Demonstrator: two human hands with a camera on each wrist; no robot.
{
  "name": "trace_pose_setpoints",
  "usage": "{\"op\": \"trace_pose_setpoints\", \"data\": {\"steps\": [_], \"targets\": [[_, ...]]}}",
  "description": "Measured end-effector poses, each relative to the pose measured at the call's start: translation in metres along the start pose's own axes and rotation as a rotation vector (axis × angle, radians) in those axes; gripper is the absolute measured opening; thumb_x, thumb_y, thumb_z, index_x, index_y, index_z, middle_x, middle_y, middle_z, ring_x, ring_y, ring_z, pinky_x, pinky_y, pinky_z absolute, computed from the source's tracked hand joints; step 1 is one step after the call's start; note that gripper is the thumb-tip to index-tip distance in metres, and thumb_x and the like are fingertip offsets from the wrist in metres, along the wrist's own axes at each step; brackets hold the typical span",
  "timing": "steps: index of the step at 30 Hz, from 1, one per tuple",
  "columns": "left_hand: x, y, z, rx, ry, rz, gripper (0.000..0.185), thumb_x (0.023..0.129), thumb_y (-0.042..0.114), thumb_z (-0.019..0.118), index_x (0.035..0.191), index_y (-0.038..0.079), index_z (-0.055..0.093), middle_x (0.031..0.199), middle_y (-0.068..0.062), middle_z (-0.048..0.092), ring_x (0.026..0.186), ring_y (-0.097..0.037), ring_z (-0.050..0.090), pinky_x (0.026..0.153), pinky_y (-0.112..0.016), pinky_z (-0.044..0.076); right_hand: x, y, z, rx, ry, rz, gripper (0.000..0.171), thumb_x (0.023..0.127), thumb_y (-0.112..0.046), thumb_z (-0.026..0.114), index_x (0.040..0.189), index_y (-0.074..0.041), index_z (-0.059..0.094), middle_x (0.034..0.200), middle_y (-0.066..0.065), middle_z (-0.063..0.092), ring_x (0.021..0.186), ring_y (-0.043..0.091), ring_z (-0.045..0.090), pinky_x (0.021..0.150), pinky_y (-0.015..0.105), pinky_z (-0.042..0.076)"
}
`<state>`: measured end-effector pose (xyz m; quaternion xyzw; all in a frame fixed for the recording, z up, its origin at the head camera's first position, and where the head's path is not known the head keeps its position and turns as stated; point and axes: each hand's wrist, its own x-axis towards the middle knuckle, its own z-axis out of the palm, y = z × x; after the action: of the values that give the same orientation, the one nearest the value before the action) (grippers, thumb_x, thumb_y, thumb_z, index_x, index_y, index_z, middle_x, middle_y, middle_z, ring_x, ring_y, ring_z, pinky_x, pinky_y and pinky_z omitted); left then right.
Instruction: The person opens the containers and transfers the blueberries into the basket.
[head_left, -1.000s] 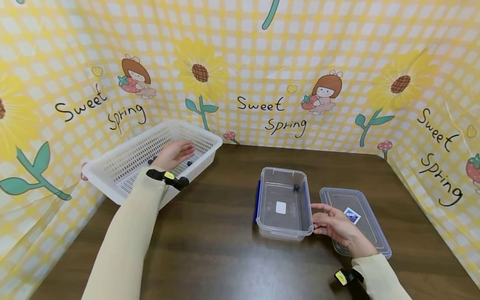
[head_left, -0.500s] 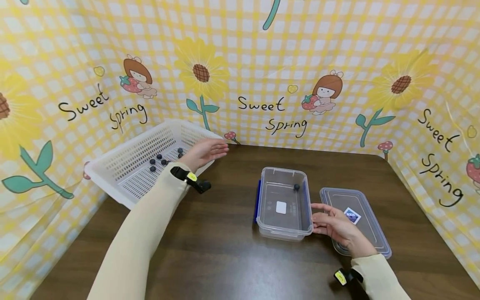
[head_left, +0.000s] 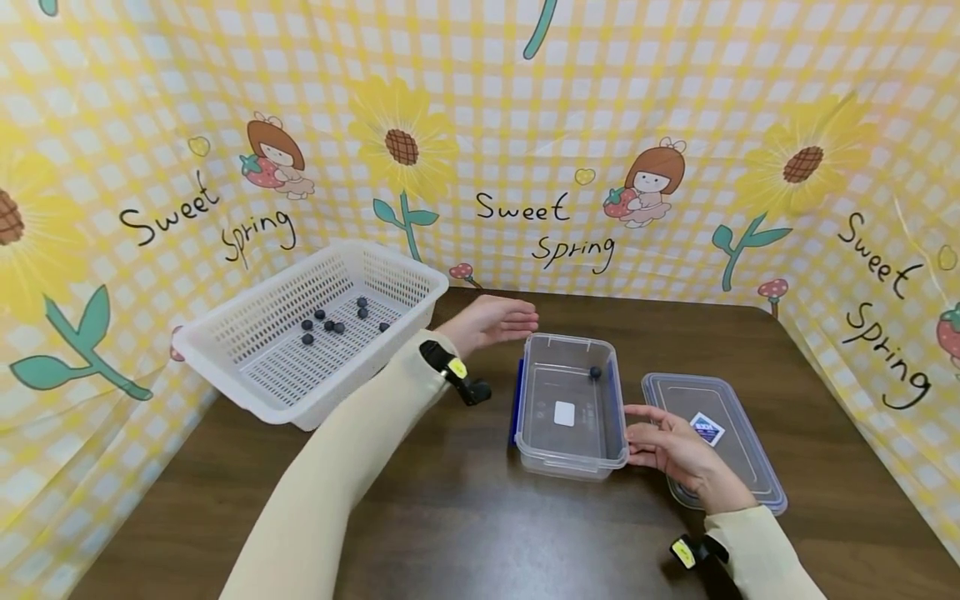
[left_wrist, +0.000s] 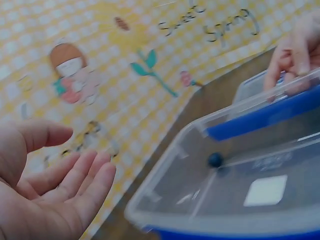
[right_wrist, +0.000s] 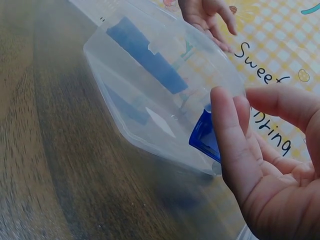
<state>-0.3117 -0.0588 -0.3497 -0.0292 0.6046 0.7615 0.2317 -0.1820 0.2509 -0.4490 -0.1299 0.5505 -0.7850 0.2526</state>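
A clear plastic container with blue latches stands on the dark wooden table, and one blueberry lies at its far end. My left hand hovers at the container's far left corner, palm up and fingers straight. The left wrist view shows nothing in that left hand, with the blueberry in the container beside it. My right hand has straight fingers that touch the container's right wall. The right wrist view shows the right hand beside the container.
A white slotted basket with several blueberries sits at the back left. The container's clear lid lies flat to the right, partly under my right wrist. A yellow patterned cloth walls in the table on three sides.
My left hand came out of the basket and travelled right to the container's far left corner. The right hand and the container stayed put.
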Motion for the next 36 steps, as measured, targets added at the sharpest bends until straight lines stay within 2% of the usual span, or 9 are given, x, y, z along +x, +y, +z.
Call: {"op": "trace_pose_setpoints", "data": {"steps": [5, 9, 13, 19, 23, 28, 31, 36], "targets": [[0.004, -0.014, 0.031, 0.03, -0.036, -0.031, 0.034, 0.101, 0.002, 0.056, 0.131, -0.013, 0.055, 0.132, -0.029, 0.057, 0.122, -0.037, 0.058, 0.103, -0.04, 0.05, 0.0, -0.001, 0.0, -0.004, 0.002, 0.001, 0.03, 0.1, 0.007, 0.048, 0.123, -0.011, 0.053, 0.096, 0.006, 0.073, 0.081, 0.015, 0.07, 0.078, 0.03, 0.061], [0.006, -0.026, 0.051, 0.06, -0.079, -0.056, 0.034, 0.101, 0.002, 0.056, 0.13, -0.014, 0.055, 0.135, -0.03, 0.054, 0.128, -0.038, 0.053, 0.105, -0.041, 0.048, 0.0, -0.002, 0.0, 0.003, -0.002, 0.003, 0.03, 0.1, 0.007, 0.048, 0.123, -0.011, 0.053, 0.097, 0.006, 0.073, 0.081, 0.015, 0.07, 0.079, 0.03, 0.061], [0.011, -0.039, 0.063, 0.079, -0.082, -0.074, 0.035, 0.1, 0.004, 0.057, 0.131, -0.013, 0.055, 0.137, -0.029, 0.053, 0.129, -0.039, 0.051, 0.107, -0.041, 0.046, 0.001, -0.003, 0.0, -0.001, -0.002, 0.004, 0.029, 0.1, 0.006, 0.048, 0.123, -0.012, 0.053, 0.097, 0.006, 0.073, 0.082, 0.015, 0.07, 0.079, 0.03, 0.061], [0.022, -0.057, 0.07, 0.082, -0.048, -0.077, 0.039, 0.097, 0.005, 0.062, 0.132, -0.011, 0.056, 0.141, -0.03, 0.049, 0.132, -0.04, 0.047, 0.11, -0.044, 0.043, -0.001, -0.003, 0.0, -0.012, 0.007, 0.012, 0.029, 0.1, 0.005, 0.049, 0.122, -0.013, 0.053, 0.096, 0.006, 0.073, 0.081, 0.015, 0.07, 0.079, 0.03, 0.061], [0.028, -0.068, 0.075, 0.061, 0.007, -0.099, 0.042, 0.096, 0.006, 0.063, 0.134, -0.009, 0.054, 0.143, -0.032, 0.043, 0.133, -0.041, 0.044, 0.109, -0.042, 0.044, -0.001, -0.001, -0.001, -0.008, 0.005, 0.017, 0.029, 0.101, 0.005, 0.048, 0.122, -0.014, 0.054, 0.096, 0.006, 0.073, 0.081, 0.015, 0.07, 0.079, 0.031, 0.061], [0.031, -0.076, 0.079, 0.089, 0.044, -0.121, 0.058, 0.093, 0.007, 0.067, 0.143, -0.01, 0.042, 0.143, -0.034, 0.04, 0.129, -0.039, 0.048, 0.104, -0.038, 0.049, -0.001, 0.0, -0.001, -0.009, 0.008, 0.024, 0.03, 0.101, 0.006, 0.047, 0.123, -0.014, 0.053, 0.096, 0.005, 0.073, 0.081, 0.015, 0.07, 0.08, 0.031, 0.061], [0.033, -0.08, 0.078, 0.118, 0.046, -0.133, 0.062, 0.093, 0.009, 0.068, 0.145, -0.01, 0.038, 0.141, -0.032, 0.042, 0.126, -0.037, 0.051, 0.101, -0.036, 0.051, 0.0, 0.0, -0.001, -0.008, 0.011, 0.023, 0.03, 0.101, 0.005, 0.047, 0.123, -0.013, 0.053, 0.097, 0.006, 0.073, 0.081, 0.015, 0.07, 0.08, 0.031, 0.061], [0.039, -0.087, 0.078, 0.1, 0.066, -0.141, 0.056, 0.092, 0.008, 0.069, 0.14, -0.01, 0.044, 0.132, -0.03, 0.052, 0.121, -0.036, 0.056, 0.099, -0.037, 0.053, -0.001, 0.0, 0.0, 0.001, 0.006, 0.021, 0.029, 0.101, 0.005, 0.049, 0.124, -0.013, 0.053, 0.096, 0.006, 0.073, 0.08, 0.015, 0.07, 0.08, 0.032, 0.061]]}}
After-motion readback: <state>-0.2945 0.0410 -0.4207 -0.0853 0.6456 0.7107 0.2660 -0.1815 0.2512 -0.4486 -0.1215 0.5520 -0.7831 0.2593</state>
